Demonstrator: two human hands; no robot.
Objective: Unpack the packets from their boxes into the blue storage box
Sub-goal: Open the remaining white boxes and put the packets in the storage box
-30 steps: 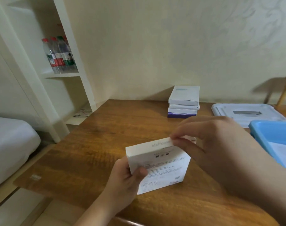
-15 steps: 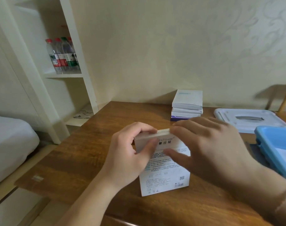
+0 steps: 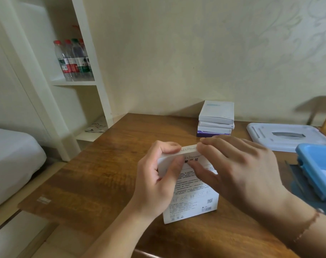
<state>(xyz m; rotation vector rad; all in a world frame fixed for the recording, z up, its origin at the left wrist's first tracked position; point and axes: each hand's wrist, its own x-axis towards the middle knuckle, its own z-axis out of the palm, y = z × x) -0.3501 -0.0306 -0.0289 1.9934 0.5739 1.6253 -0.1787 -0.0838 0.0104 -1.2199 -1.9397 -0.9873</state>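
Head view, nearest first: I see the white printed cardboard box (image 3: 192,194) standing upright on the brown wooden worktop (image 3: 106,175), long axis vertical, top flap up between both hands; my left hand (image 3: 156,179) has its grip clamped on the upper left corner, thumb on the front; my right hand (image 3: 238,170) pinches the top edge, thumb under the flap; I judge the flap must lift upward; the blue plastic storage box (image 3: 318,164) lies to the right, nearer the right hand; beyond, a stack of flat white boxes (image 3: 216,118) waits by the wall.
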